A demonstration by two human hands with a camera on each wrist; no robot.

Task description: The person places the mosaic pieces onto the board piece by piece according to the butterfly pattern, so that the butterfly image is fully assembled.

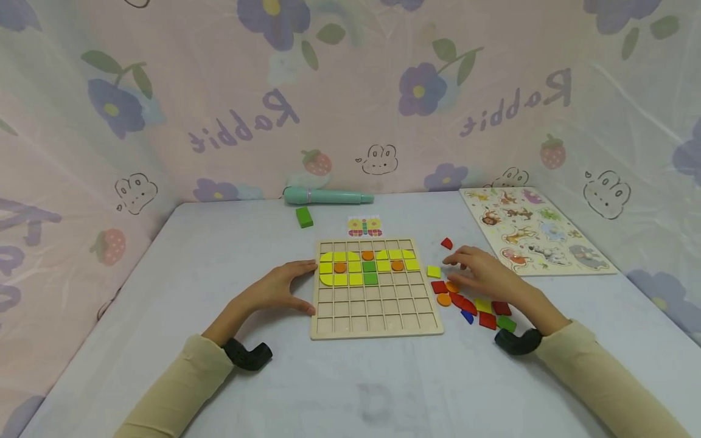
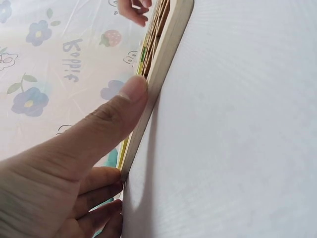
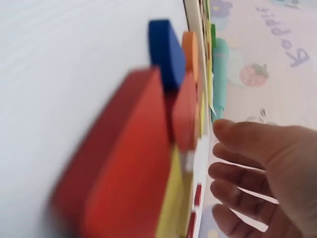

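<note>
A wooden grid board [image 1: 378,310] lies on the table with yellow, orange and green pieces set in its upper cells. My left hand [image 1: 279,286] rests at the board's left edge, thumb and fingertips right at the rim, as the left wrist view also shows. Over the loose pieces on the right hovers my right hand [image 1: 482,274], its fingers loosely bent with nothing between them. Close to its fingertips lies a yellow square [image 1: 434,272]. Below it are red pieces [image 1: 487,320], orange discs [image 1: 444,300], a blue piece [image 1: 467,317] and a green piece [image 1: 506,323].
Behind the board lies a small butterfly picture card [image 1: 365,226]. A green block [image 1: 303,217] and a teal microphone-shaped object [image 1: 328,196] lie farther back. An animal puzzle board [image 1: 539,231] is at the back right. A red wedge [image 1: 446,243] lies apart from the other pieces.
</note>
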